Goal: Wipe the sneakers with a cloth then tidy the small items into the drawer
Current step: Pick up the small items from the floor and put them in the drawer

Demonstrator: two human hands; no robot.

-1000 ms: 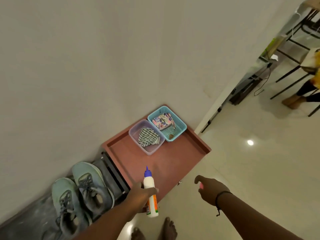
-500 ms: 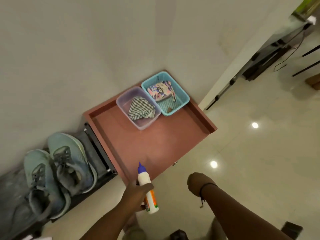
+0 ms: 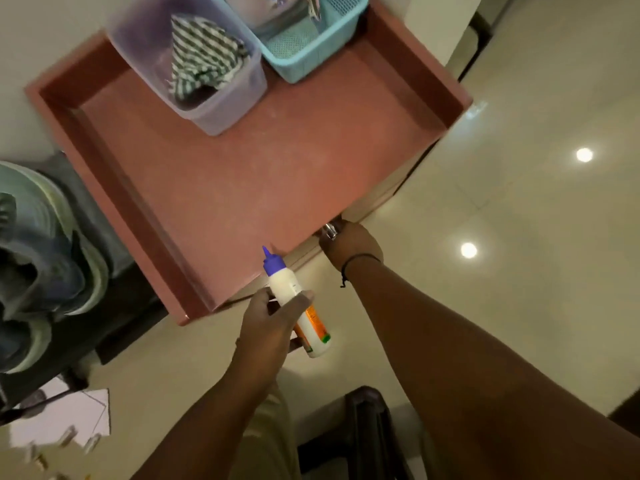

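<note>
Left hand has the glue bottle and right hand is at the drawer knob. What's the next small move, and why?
Probably pull the drawer open with the right hand, which is at the metal knob on the front below the red tray. No open drawer shows yet, and the left hand grips the glue bottle just beside that front, ready to drop in.

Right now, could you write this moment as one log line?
left hand: holds glue bottle | right hand: at drawer handle | striped cloth: in purple bin
</note>
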